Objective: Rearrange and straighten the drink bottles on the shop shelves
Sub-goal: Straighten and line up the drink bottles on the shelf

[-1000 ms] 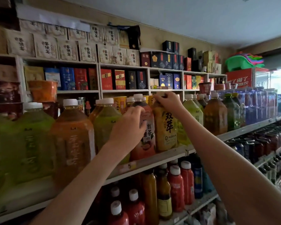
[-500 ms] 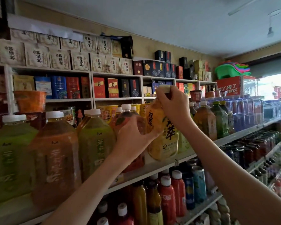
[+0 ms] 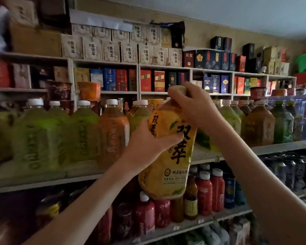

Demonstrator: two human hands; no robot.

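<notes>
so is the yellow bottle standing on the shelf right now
No, both hands, left hand and right hand, hold the yellow bottle tilted, off the shelf.

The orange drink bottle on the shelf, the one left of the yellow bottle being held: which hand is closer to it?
Left. The left hand grips the yellow bottle just beside the orange bottle; the right hand holds its cap, farther right.

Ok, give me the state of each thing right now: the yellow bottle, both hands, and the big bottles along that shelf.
Yellow-label bottle: lifted off the shelf, tilted, held in front of it.
Right hand: gripping the bottle's cap and neck.
Left hand: gripping the bottle's side.
Green bottles: upright on the shelf, capped.
Orange bottle: upright, capped.
Shelf: gap behind the held bottle.
</notes>
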